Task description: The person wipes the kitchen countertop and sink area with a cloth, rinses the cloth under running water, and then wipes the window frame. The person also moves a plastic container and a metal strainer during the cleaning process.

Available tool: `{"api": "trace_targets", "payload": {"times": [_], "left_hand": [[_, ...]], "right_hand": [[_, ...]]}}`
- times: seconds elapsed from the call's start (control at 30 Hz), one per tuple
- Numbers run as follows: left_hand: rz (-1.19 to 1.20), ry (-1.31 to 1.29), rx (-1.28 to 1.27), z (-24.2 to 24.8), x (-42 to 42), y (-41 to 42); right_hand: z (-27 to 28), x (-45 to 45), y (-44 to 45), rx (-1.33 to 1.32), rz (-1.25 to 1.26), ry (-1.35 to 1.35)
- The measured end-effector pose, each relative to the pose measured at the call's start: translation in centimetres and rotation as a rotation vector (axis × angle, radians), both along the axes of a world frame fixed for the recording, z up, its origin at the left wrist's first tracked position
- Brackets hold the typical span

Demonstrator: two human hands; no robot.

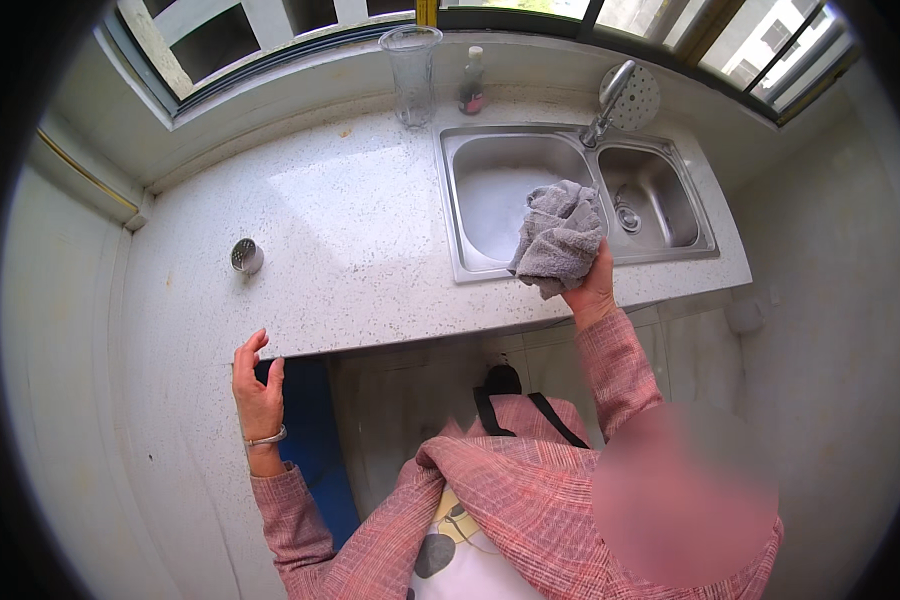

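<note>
A crumpled grey cloth (559, 240) rests in my right hand (596, 285), held over the front edge of the large basin of a steel double sink (480, 266). My left hand (259, 386), with a bracelet at the wrist, is at the counter's front edge on the left, fingers apart and holding nothing. Beyond it on the speckled counter (345, 300) stands a small perforated metal cup (247, 256). The cloth hides part of the sink's rim and basin.
A tall clear glass vase (414, 82) and a small bottle (472, 81) stand by the back wall, left of the faucet (607, 105). A round perforated disc (632, 97) leans behind the faucet. Below the counter, a blue surface (315, 450) lies beside my left forearm.
</note>
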State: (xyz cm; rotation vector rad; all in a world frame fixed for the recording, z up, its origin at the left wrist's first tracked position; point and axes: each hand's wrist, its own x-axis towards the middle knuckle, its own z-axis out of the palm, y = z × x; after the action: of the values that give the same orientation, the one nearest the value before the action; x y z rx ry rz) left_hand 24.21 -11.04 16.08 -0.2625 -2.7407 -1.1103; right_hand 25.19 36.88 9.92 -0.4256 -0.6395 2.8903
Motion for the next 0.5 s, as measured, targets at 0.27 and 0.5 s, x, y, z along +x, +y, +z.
{"api": "trace_targets", "payload": {"times": [0.27,0.5], "left_hand": [[-0.419,-0.547,0.928,-2.7,-8.4,26.8],[0.075,-0.896,1.431,-12.4,-12.8,34.4]], "right_hand": [[0.6,-8.3,2.7,0.458,0.278,0.018],[-8.6,-18.6,12.2,1.056,0.787,0.065]]}}
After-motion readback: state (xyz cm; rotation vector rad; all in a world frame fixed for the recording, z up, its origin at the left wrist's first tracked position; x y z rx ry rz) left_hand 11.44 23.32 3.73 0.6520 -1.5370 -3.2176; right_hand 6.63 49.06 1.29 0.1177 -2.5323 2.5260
